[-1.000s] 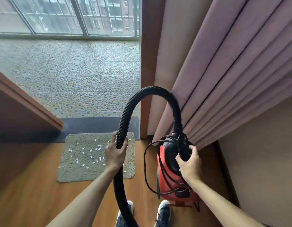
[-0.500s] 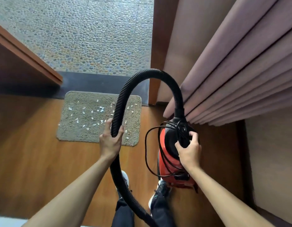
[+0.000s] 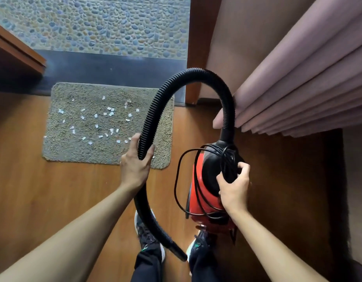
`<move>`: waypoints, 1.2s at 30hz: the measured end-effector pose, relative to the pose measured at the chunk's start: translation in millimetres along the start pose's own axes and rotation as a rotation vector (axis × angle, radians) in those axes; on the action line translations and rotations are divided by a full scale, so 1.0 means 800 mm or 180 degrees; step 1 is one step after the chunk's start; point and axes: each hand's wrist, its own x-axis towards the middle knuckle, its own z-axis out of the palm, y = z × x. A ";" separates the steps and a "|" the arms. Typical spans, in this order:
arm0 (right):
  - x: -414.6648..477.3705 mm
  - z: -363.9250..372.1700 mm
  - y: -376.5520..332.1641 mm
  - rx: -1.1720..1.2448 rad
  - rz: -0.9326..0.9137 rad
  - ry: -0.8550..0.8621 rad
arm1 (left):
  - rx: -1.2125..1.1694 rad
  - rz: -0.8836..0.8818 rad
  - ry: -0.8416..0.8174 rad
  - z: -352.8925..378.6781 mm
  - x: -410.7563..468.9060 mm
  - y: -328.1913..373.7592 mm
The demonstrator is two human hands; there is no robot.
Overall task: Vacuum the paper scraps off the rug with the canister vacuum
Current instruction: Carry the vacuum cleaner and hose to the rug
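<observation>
Left grip (image 3: 135, 167) is curled round the black hose (image 3: 176, 86), and right grip (image 3: 234, 184) clutches the red canister vacuum (image 3: 204, 200) by its cord-wrapped top, near the curtain (image 3: 298, 78). Paper scraps (image 3: 96, 127) lie scattered over the rug (image 3: 74, 151), just ahead-left.

No writing I can read.
The red canister vacuum (image 3: 206, 200) that my right hand (image 3: 234, 188) grips shows no brand, label or number I can make out. The black hose (image 3: 196, 72) in my left hand (image 3: 133, 169) is plain. The paper scraps (image 3: 111, 113) on the rug (image 3: 74, 151) are too small for me to tell whether they carry any print.
</observation>
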 end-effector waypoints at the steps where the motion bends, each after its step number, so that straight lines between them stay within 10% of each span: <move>1: 0.006 0.007 0.009 0.0000 0.0048 0.0017 | 0.0002 0.0021 -0.0036 0.011 0.007 -0.005; 36: 0.134 0.115 0.102 -0.0194 -0.0057 0.0206 | 0.0081 -0.0617 -0.0341 0.183 0.144 -0.102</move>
